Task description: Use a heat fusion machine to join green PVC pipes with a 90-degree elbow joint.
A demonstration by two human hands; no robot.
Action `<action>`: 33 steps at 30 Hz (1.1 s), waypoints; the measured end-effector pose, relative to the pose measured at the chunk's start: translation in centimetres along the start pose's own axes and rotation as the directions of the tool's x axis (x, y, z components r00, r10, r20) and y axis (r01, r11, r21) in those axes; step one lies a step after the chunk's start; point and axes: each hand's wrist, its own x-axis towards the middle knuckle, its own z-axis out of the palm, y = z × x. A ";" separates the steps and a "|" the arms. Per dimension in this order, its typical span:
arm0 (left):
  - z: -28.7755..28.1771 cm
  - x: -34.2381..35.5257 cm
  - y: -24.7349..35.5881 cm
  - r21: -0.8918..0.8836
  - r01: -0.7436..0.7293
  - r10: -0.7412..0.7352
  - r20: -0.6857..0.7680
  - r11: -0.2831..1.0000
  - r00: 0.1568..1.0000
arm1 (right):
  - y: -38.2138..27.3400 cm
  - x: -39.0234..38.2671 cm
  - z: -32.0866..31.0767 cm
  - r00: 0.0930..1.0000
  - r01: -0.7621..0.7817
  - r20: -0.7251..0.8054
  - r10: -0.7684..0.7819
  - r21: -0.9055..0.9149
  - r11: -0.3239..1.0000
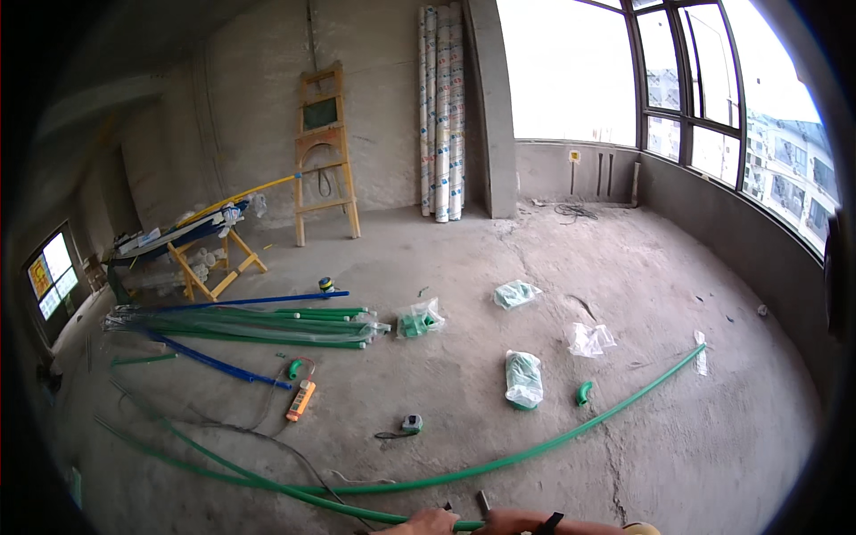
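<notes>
At the lower edge, my left hand (432, 522) is closed around a long green pipe (267, 482), which runs away to the far left along the floor. Just right of it, my right hand (506, 521) is closed at the same pipe, with a dark band (553, 522) on the wrist. A short grey metal piece (482, 501) sticks up beside the right hand; what it belongs to is hidden. Beyond my hands a second green pipe (535, 450) curves across the floor to the right. Both hands are partly cut off by the picture's edge.
A tape measure (412, 423), orange power strip (301, 400), green elbow (584, 393) and bagged fittings (523, 379) lie on the concrete floor. Further off are bundled green pipes (259, 325), blue pipes (218, 363), a wooden ladder (323, 152), a loaded sawhorse (214, 259) and wrapped tubes (441, 116).
</notes>
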 end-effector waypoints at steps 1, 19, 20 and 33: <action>-0.5 -0.2 -0.1 -0.038 0.000 0.004 0.116 0.999 0.993 | -2.9 0.3 1.4 0.988 -0.151 -0.022 0.156 -0.402 0.903; -3.4 0.6 -1.9 0.063 -0.471 0.460 -0.362 0.880 0.811 | -4.6 -5.5 3.1 0.600 -0.754 0.067 0.797 -0.286 0.592; -3.5 0.3 -1.9 0.190 -0.508 0.542 -0.322 0.840 0.776 | -2.5 -5.7 5.2 0.604 -0.733 0.166 0.779 -0.267 0.626; -5.0 1.6 -0.2 -0.070 -0.074 0.053 -0.266 0.995 0.963 | -0.7 -5.2 17.6 0.621 -0.784 -0.020 0.783 -0.022 0.621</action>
